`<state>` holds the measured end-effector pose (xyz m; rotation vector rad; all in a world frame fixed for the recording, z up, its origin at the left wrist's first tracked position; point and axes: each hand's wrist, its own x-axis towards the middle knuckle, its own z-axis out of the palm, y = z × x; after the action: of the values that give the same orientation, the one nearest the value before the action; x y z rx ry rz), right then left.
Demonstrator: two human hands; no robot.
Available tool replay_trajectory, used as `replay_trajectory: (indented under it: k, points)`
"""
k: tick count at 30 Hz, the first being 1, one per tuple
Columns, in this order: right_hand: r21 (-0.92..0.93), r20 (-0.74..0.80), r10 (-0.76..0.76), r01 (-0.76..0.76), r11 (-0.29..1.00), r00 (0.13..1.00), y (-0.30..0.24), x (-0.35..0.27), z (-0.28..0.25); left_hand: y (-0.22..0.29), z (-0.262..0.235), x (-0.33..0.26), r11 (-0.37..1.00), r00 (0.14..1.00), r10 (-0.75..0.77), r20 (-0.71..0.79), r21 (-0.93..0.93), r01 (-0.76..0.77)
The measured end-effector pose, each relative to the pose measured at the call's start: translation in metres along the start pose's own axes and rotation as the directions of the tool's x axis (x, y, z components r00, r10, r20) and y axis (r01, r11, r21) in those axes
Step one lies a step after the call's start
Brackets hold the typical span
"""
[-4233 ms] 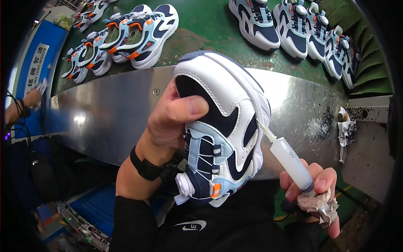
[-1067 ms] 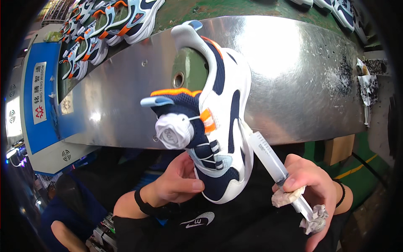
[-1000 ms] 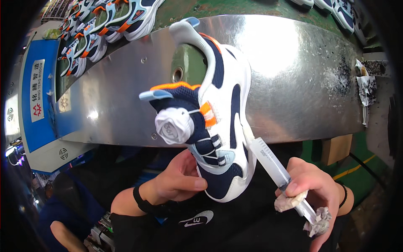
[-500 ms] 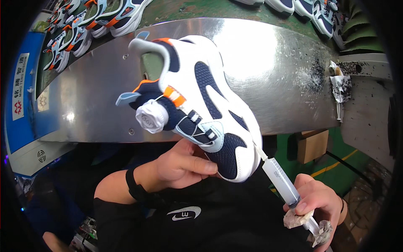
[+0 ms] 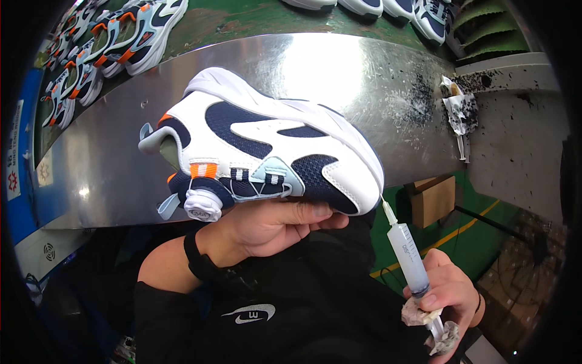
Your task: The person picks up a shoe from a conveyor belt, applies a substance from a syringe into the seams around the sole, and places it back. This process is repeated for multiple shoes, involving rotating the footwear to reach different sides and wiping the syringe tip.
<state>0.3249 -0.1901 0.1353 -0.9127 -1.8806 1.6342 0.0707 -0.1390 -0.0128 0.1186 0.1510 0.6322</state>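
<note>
Shoe (image 5: 248, 130) swung more crosswise since earlier frame, syringe (image 5: 408, 258) tip now at toe's edge. Left hand (image 5: 273, 229) pinches forefoot from below, likely to leave sole seam exposed; right hand (image 5: 451, 291) grips wrapped plunger end, prob for aim. Shoe's held over metal bench (image 5: 121, 155).

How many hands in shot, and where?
2: the left hand gripping the held shoe by its forefoot, and the right hand at lower right, holding the syringe. The dark lower-left background could hide others.
</note>
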Motion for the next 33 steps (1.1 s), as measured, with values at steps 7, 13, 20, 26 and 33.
replay_trajectory:
  k: [7,13,20,26,33]
  points:
    - [-0.267,-0.059,-0.082,0.063,0.962,0.995,0.013,0.004,0.014,-0.002,0.012,0.017,0.998,0.997,0.043,-0.071,-0.032,-0.045]
    - [-0.57,-0.036,-0.161,0.112,0.814,0.986,0.021,0.006,0.024,-0.001,0.017,0.027,0.999,0.991,0.049,-0.125,-0.009,-0.051]
    - [-0.716,-0.064,-0.243,0.126,0.687,0.968,0.042,0.002,0.036,0.0,0.022,0.026,0.999,0.989,0.027,-0.147,-0.035,-0.033]
    - [-0.752,-0.051,-0.281,0.149,0.642,0.958,0.049,0.001,0.042,0.0,0.025,0.025,0.998,0.987,0.051,-0.151,-0.018,-0.054]
    - [-0.732,-0.044,-0.265,0.15,0.665,0.963,0.051,-0.003,0.044,0.001,0.029,0.025,0.997,0.991,0.046,-0.129,-0.052,-0.053]
